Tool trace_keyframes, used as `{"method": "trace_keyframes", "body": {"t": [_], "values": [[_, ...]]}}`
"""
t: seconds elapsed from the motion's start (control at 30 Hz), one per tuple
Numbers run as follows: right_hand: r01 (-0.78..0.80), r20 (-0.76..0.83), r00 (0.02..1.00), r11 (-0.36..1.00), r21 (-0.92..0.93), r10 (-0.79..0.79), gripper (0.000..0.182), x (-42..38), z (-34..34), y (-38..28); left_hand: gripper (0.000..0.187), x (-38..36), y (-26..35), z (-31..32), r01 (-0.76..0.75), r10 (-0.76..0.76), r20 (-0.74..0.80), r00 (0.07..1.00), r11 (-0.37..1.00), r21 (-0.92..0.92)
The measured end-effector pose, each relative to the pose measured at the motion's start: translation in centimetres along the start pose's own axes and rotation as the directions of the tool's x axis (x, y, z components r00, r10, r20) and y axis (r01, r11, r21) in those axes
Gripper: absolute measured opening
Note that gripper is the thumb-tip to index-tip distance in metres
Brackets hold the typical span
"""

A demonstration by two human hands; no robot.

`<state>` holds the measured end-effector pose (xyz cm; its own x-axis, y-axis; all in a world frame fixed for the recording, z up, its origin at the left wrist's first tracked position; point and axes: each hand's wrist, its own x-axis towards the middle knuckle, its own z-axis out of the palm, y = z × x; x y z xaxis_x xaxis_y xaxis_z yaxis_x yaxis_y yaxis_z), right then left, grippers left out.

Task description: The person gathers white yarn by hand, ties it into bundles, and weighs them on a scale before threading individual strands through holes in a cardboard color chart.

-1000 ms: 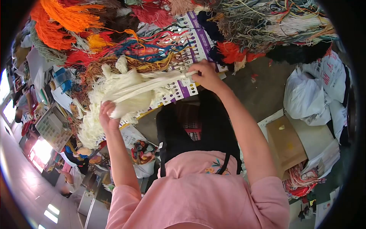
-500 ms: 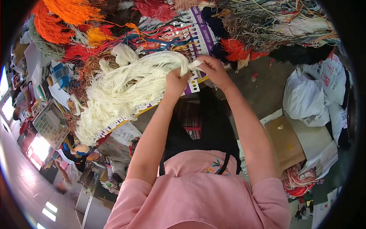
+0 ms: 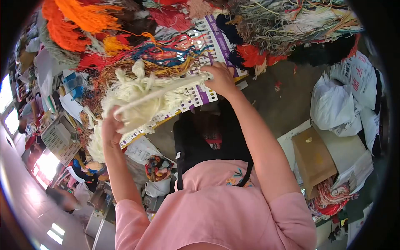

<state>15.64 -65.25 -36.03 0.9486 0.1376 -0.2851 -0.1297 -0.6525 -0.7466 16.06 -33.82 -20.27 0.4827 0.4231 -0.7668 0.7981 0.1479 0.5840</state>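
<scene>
A strand of cream thread (image 3: 162, 94) is stretched between my two hands. My left hand (image 3: 111, 126) is closed around its lower left part, fingers curled and a little blurred. At the other end, my right hand (image 3: 221, 79) pinches the strand's looped tip beside the edge of a white-and-purple perforated thread card (image 3: 203, 96). Beneath the strand, a loose heap of cream thread (image 3: 118, 93) lies over the cards and partly hides them.
Behind lie bundles of orange thread (image 3: 85, 18), red thread (image 3: 260, 54) and mixed grey thread (image 3: 271, 27). Blue and red strands (image 3: 166, 54) hang through holes along the card. To the right are white plastic bags (image 3: 333, 104) and a brown cardboard piece (image 3: 313, 160).
My left hand has moved down and left, away from my right hand, drawing the cream strand out long. My right hand has shifted slightly left and keeps its end.
</scene>
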Motion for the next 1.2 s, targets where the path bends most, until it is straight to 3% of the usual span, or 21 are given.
{"method": "trace_keyframes", "body": {"t": [0.07,0.17,0.23,0.3,0.33,0.4,0.47,0.57,0.7,0.8,0.83,0.87,0.9,0.93,0.97,1.0,1.03,1.07,1.1,1.13,1.2], "values": [[-0.021,0.063,0.998,1.000,-0.017,0.022,0.038,0.1,-0.3,-0.2,0.022,-1.0,2.1,-1.5,-0.317,0.316,-0.041,0.948,0.948,-0.030],[-0.028,0.086,0.996,1.000,0.012,0.027,0.039,0.2,-0.9,-0.3,0.028,-5.3,2.1,-0.3,-0.451,0.480,0.294,0.827,0.877,-0.163],[-0.027,0.070,0.997,0.998,0.049,0.023,0.039,0.2,-1.0,-1.3,0.040,-7.7,0.3,2.8,-0.385,0.446,0.484,0.753,0.895,-0.226],[-0.030,0.109,0.994,0.903,0.428,-0.018,0.026,-0.7,-1.6,-3.5,0.029,-7.8,-1.5,5.2,-0.269,0.475,0.639,0.605,0.877,-0.397],[0.087,0.002,0.994,0.799,0.595,-0.110,0.017,-1.4,-0.8,-4.7,0.031,-7.4,-1.9,6.3,-0.252,0.532,0.696,0.481,0.845,-0.472],[-0.337,0.430,0.897,0.479,0.811,-0.097,0.019,-3.1,-2.3,-9.2,0.038,-7.3,-1.9,7.8,-0.210,0.469,0.751,0.466,0.882,-0.421],[-0.633,0.616,0.748,0.013,0.774,-0.247,0.022,-4.5,-3.5,-12.6,0.036,-6.7,-2.1,8.3,-0.208,0.483,0.760,0.434,0.875,-0.437],[-0.686,0.694,0.682,0.126,0.717,-0.232,0.020,-5.5,-3.3,-13.8,0.040,-7.5,-1.5,8.8,-0.182,0.456,0.804,0.382,0.890,-0.418],[-0.457,0.543,0.823,0.374,0.807,-0.166,0.012,-5.7,-3.0,-12.8,0.039,-7.3,-1.9,8.7,-0.178,0.430,0.845,0.318,0.903,-0.392],[-0.301,0.271,0.953,0.301,0.905,0.136,0.008,-5.8,-5.6,-10.5,0.027,-6.6,-2.9,5.6,0.256,0.320,0.649,0.690,0.732,-0.632],[-0.215,0.185,0.969,0.195,0.957,0.161,0.008,-6.0,-7.0,-7.7,0.023,-5.2,-2.9,3.5,0.264,0.399,0.618,0.677,0.652,-0.711],[-0.217,0.265,0.935,-0.211,0.953,0.237,0.009,-6.2,-9.6,-5.4,0.020,-3.3,-3.1,0.9,0.272,0.474,0.576,0.666,0.564,-0.779],[-0.096,0.180,0.962,-0.364,0.926,0.204,0.009,-7.0,-11.5,-1.8,0.014,-2.0,-3.8,-2.4,0.220,0.348,0.328,0.878,0.315,-0.923],[-0.017,0.111,0.992,-0.780,0.626,0.067,0.015,-7.7,-13.9,0.6,0.012,-0.1,-4.0,-6.6,0.538,0.315,0.518,0.796,0.025,-0.842],[0.078,0.111,0.978,-0.801,0.594,0.177,0.018,-8.5,-17.3,1.7,0.013,1.5,-4.8,-11.1,0.410,0.293,0.400,0.869,0.030,-0.912],[0.219,-0.044,0.959,-0.632,0.743,0.281,0.020,-9.8,-19.6,6.5,0.012,6.0,-7.1,-19.8,0.213,0.306,0.302,0.903,0.291,-0.933],[0.358,-0.158,0.908,-0.522,0.774,0.388,0.020,-10.5,-22.8,10.5,0.015,9.0,-7.6,-26.8,-0.184,0.038,-0.180,0.983,0.200,-0.962],[0.440,-0.242,0.857,-0.402,0.803,0.455,0.018,-12.3,-27.7,15.5,0.018,11.6,-7.8,-33.1,-0.502,-0.241,-0.607,0.758,0.380,-0.777],[0.508,-0.323,0.793,-0.268,0.818,0.517,0.016,-14.1,-32.6,20.7,0.015,9.0,-5.7,-33.5,-0.557,-0.305,-0.768,0.564,0.547,-0.626],[0.558,-0.399,0.718,-0.128,0.820,0.570,0.014,-15.8,-37.4,25.6,0.013,7.7,-4.1,-32.3,-0.543,-0.236,-0.759,0.607,0.574,-0.613],[0.630,-0.637,0.414,0.300,0.716,0.651,0.018,-14.6,-42.4,26.1,0.016,6.8,-1.7,-28.3,-0.386,0.032,-0.467,0.883,0.616,-0.687]]}}
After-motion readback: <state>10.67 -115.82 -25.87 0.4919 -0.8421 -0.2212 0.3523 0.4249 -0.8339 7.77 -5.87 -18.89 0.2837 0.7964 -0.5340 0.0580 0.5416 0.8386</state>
